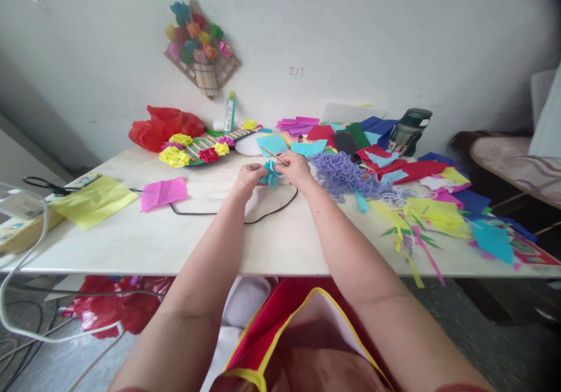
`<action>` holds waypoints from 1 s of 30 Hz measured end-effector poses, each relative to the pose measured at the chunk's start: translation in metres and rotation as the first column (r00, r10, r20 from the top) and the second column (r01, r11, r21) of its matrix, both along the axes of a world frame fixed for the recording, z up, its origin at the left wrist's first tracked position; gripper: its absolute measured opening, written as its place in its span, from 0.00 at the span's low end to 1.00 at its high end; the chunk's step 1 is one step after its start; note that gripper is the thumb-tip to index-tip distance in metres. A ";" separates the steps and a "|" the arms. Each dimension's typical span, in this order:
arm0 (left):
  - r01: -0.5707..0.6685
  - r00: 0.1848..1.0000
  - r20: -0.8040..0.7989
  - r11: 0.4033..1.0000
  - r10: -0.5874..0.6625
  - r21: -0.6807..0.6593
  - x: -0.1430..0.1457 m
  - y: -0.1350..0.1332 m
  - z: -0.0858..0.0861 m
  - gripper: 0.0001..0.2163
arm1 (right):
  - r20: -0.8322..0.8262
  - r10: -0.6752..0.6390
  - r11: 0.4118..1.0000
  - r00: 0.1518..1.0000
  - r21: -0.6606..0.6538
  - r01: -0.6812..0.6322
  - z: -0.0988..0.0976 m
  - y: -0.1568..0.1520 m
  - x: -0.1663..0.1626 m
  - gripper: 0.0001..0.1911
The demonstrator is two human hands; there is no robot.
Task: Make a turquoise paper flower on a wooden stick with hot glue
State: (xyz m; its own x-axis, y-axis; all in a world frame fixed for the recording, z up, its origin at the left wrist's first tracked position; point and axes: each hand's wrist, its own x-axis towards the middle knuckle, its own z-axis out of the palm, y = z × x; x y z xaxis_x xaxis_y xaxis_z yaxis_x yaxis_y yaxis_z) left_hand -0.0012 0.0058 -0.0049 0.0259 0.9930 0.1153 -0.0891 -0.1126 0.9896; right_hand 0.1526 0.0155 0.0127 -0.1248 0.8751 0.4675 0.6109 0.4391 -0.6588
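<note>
Turquoise crepe paper (272, 178): a small gathered piece at the middle of the surface (205, 246), held between the two hands; whether it touches the surface is hard to tell.
Left hand (250, 176): thumb and fingers pinched together on the paper's left edge.
Right hand (296, 169): fingers closed around a thin wooden stick (269, 153), fingertips meeting the paper's right side. The stick slants up to the left, above the paper.
Behind the hands: light-blue paper sheets (272, 144), partly covering a white round item (249, 145).
Near the person: a black cord (280, 208) curves across the surface under the forearms.
Right of the hands: a tangled heap of lavender yarn (337, 173), then overlapping red, blue and yellow paper scraps (438, 217), with a dark green bottle (409, 132) behind.
Left of the hands: a pink paper square (164, 194), a yellow sheet (94, 201) and, at the edge, a power strip (21, 233).
Back left: a green strip trimmed with yellow, red and purple paper flowers (175, 157), a red plastic bag (164, 128) and an upright green-and-white tube (229, 113).
Wall: a colourful paper bouquet (199, 38) hangs beside the handwritten number 217 (297, 71).
</note>
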 end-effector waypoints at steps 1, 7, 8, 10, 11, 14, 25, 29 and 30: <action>-0.002 1.000 0.010 1.000 0.002 0.009 0.000 0.000 0.000 0.12 | -0.012 -0.010 1.000 1.000 -0.006 0.009 0.001 -0.001 0.000 0.04; -0.069 0.997 0.047 0.989 0.063 0.132 0.002 0.002 -0.001 0.21 | 0.005 -0.089 0.995 0.996 -0.043 0.089 0.005 -0.004 0.001 0.04; -0.090 0.995 0.047 0.984 0.083 0.157 0.002 0.003 -0.002 0.21 | 0.014 -0.103 0.993 0.995 -0.056 0.103 0.005 -0.004 0.001 0.05; -0.103 0.995 0.028 0.976 0.100 0.194 0.003 0.005 -0.004 0.21 | 0.032 -0.131 0.988 0.991 -0.083 0.133 0.006 -0.004 0.000 0.05; -0.102 0.995 0.017 0.972 0.101 0.212 0.004 0.005 -0.005 0.20 | 0.037 -0.143 0.985 0.989 -0.095 0.146 0.006 -0.004 0.000 0.06; -0.109 0.992 -0.031 0.967 0.119 0.231 0.006 0.005 -0.005 0.15 | 0.038 -0.164 0.978 0.986 -0.127 0.168 0.005 -0.004 0.000 0.07; -0.065 0.993 -0.084 0.977 0.083 0.201 0.007 0.001 -0.005 0.11 | -0.007 -0.212 0.960 0.977 -0.188 0.207 0.007 -0.008 0.001 0.09; -0.003 0.993 -0.112 0.983 0.024 0.185 0.008 -0.002 -0.003 0.14 | -0.021 -0.206 0.962 0.978 -0.188 0.198 0.005 -0.007 0.001 0.09; 0.000 0.992 -0.124 0.981 0.024 0.193 0.008 -0.002 -0.002 0.14 | -0.025 -0.204 0.962 0.979 -0.193 0.195 0.004 -0.006 0.001 0.09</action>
State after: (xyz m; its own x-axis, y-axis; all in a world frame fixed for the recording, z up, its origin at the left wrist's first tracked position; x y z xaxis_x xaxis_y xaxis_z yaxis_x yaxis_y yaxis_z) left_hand 0.0065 0.0038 -0.0074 0.0403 0.9527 0.3011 0.0366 -0.3025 0.9524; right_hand 0.1531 0.0095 0.0169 0.0784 0.9528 0.2932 0.6416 0.1769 -0.7463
